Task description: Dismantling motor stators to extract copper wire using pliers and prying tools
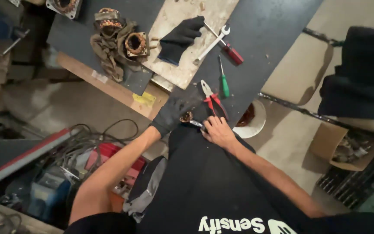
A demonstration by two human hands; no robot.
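Observation:
My left hand (171, 113), in a black glove, presses down on a small copper-wound part (186, 117) at the near edge of the dark workbench (265, 30). My bare right hand (217, 131) grips a small metal tool (196, 124) whose tip points at that part. Red-handled pliers (213, 100) lie just beyond my right hand. A green-handled screwdriver (224, 80) lies further up the bench.
A spare black glove (181, 37), a wrench (213, 43) and a red-handled screwdriver (230, 52) lie by a pale board (182, 65). Copper-wound motor parts (135, 43) sit on a rag at left. A white bowl (252, 121), cardboard box (340, 149) and cables (87, 138) are on the floor.

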